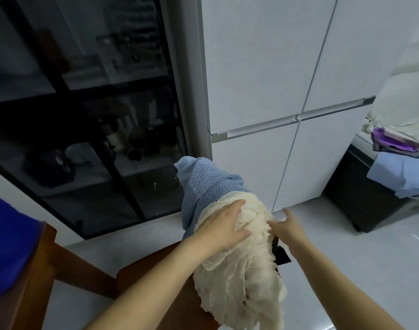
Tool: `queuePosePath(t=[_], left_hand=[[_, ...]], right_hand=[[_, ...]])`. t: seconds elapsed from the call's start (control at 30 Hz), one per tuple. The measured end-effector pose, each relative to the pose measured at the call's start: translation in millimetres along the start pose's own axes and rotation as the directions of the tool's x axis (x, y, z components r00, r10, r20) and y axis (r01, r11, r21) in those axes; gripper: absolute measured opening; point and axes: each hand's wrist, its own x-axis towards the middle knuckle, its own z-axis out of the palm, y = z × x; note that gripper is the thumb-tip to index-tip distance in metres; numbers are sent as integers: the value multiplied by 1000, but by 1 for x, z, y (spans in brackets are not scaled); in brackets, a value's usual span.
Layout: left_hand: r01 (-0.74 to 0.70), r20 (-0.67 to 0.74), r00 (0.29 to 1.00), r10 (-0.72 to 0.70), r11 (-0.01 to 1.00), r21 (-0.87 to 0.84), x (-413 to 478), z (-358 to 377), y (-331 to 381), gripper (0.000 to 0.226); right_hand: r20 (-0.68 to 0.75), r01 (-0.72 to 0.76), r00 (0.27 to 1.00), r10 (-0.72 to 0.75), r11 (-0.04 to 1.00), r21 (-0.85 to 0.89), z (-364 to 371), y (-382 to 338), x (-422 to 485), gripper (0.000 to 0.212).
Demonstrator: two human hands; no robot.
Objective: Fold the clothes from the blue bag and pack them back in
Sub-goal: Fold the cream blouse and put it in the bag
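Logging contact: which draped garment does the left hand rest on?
The crinkled cream garment; the left hand lies flat on it, not the blue knit garment.

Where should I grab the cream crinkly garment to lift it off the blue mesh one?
Probably pinch the cream garment at its bunched far edge, where it overlaps the blue mesh garment, coming from above at both sides. Its near end hangs off the wooden seat and would trail.
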Motion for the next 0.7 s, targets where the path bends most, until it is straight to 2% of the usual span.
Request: queuePosePath(t=[0.1, 0.17, 0.23, 0.3, 0.33, 0.4, 0.47, 0.5, 0.57, 0.63, 0.7], left_hand=[[-4, -72, 997, -2, 996, -87, -1, -7, 2, 70], [27, -147, 986, -75, 951, -309, 4, -12, 10, 62], [73, -126, 975, -181, 804, -590, 13, -18, 22, 46], [157, -3, 968, -251, 613, -775, 23, -21, 28, 30], [215, 64, 957, -282, 549, -808, 26, -21, 30, 26], [292, 153, 944, -294, 523, -801, 25, -22, 31, 22], [285, 136, 942, -307, 521, -804, 24, -20, 29, 16], [247, 72, 943, -325, 539, -805, 25, -20, 28, 20], [149, -112, 931, -348, 640, -754, 27, -23, 25, 30], [82, -220, 930, -294, 749, -657, 27, -31, 18, 34], [43, -230, 948, -220, 806, -590, 22, -41, 12, 36]], right_hand=[[-178, 312, 937, -300, 949, 41, -5, -24, -19, 66], [-216, 523, 835, -505, 852, 31, -10, -45, -39, 64], [-125, 696, 714, -689, 718, 16, -6, -62, -63, 68], [49, 783, 621, -782, 622, 14, 3, -70, -86, 69], [124, 813, 578, -807, 582, -4, 7, -71, -95, 69], [211, 841, 528, -823, 541, 2, 9, -66, -100, 69], [208, 831, 526, -824, 551, 82, 0, -60, -97, 68], [147, 836, 527, -837, 542, 90, -7, -58, -96, 66], [-81, 832, 555, -828, 552, 61, -22, -53, -88, 60], [-269, 771, 618, -739, 636, 25, -39, -47, -72, 57], [-293, 637, 735, -611, 771, -11, -53, -43, -53, 52]])
